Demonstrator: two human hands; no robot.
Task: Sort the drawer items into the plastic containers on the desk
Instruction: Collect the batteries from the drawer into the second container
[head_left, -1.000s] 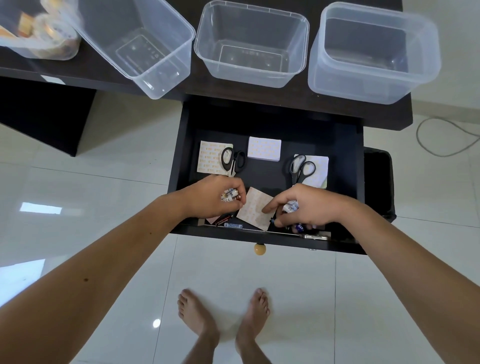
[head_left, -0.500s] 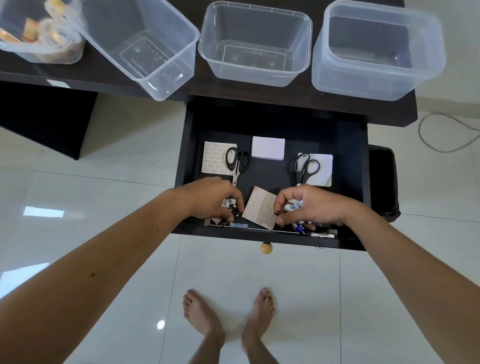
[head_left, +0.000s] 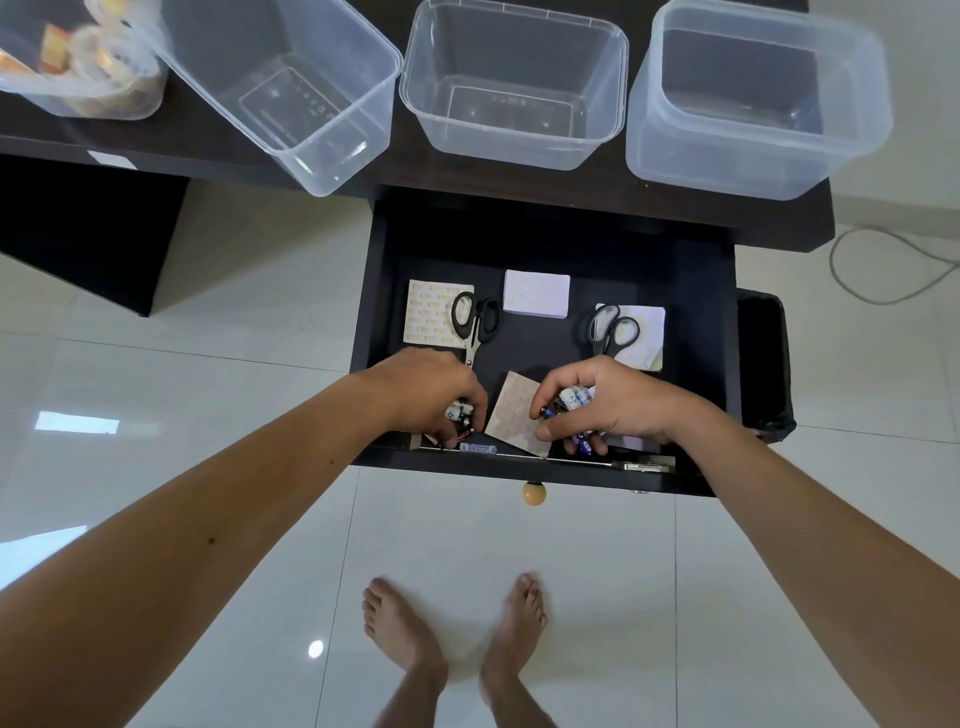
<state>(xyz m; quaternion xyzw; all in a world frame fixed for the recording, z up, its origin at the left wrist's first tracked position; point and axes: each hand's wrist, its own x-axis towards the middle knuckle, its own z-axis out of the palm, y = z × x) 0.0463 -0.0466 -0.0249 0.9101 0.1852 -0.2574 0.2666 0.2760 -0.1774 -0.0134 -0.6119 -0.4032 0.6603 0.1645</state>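
The black drawer is pulled out below the desk. My left hand is at its front left, closed around several small batteries. My right hand is at the front right, closed around more batteries. One battery lies loose along the front edge between the hands. A tan note pad sits tilted between my hands. Two black-handled scissors and pads of notes lie further back. Three clear containers stand without contents on the desk.
A fourth container at the far left of the desk holds tape rolls. A black bin stands right of the drawer. A grey cable lies on the white tile floor. My bare feet stand below the drawer's knob.
Both hands stayed at the drawer's front, gathering batteries. My right hand has curled tighter around its batteries and pinches one at its fingertips. The left hand dipped lower toward the front edge.
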